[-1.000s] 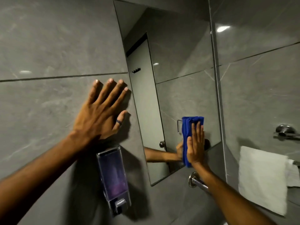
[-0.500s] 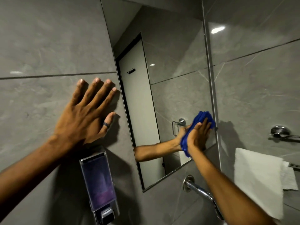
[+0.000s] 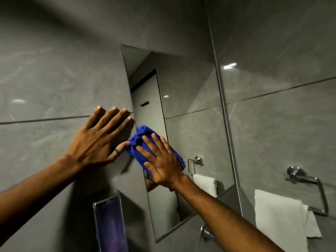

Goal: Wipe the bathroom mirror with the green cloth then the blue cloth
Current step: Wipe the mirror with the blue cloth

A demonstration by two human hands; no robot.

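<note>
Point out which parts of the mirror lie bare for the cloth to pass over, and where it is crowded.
Bare: the mirror above the blue cloth up to its top edge, and its right side down to the lower corner. Crowded: the left edge at mid-height, where the right hand presses the cloth beside the left hand, flat on the wall tile.

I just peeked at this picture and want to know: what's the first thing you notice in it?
The bright blue cloth jumps out first, pressed flat against the left edge of the tall mirror by the right hand. Next to it, the left hand lies spread on the grey wall tile, a dark ring on its thumb. Off to the right, a white towel hangs from a shiny holder.
</note>
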